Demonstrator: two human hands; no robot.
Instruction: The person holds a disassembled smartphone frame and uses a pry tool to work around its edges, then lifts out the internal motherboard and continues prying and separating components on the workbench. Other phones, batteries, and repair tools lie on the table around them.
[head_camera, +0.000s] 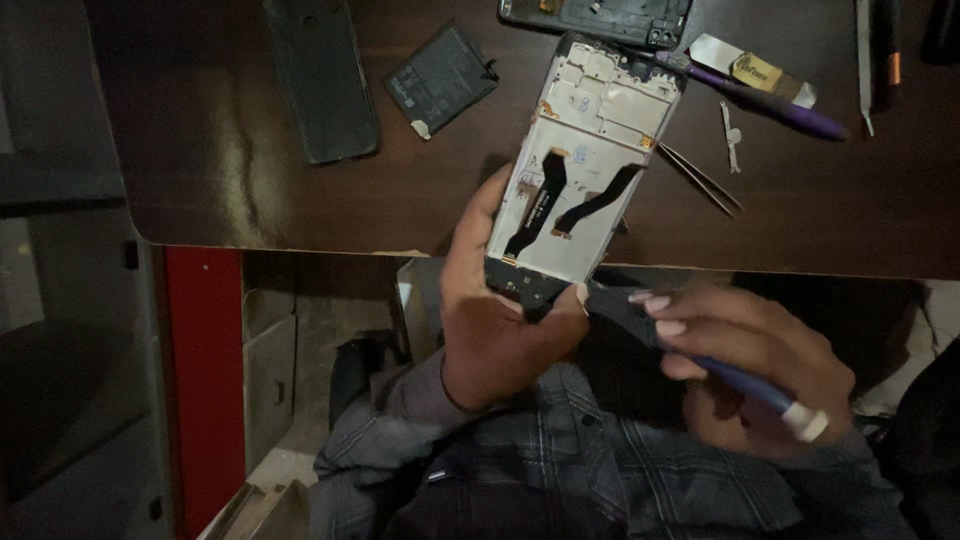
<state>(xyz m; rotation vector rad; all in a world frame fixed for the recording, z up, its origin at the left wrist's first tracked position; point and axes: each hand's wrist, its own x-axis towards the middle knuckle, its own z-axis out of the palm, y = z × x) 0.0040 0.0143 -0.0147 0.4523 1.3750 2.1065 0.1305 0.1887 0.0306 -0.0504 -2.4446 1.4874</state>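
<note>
My left hand (495, 320) grips an opened phone frame (585, 165) by its lower end, holding it upright above the table edge. Its white inner side faces me, with two black flex cables crossing the middle. My right hand (750, 360) holds a blue-handled tool (760, 392) with a white end cap, its tip pointed at the phone's bottom edge near my left thumb.
On the dark wooden table (250, 170) lie a black phone battery (440, 80), a dark back cover (320, 75), another phone part (600, 18), tweezers (700, 180), a purple-handled tool (770, 105) and thin tools (865, 60) at the far right. A red panel (205, 380) stands below left.
</note>
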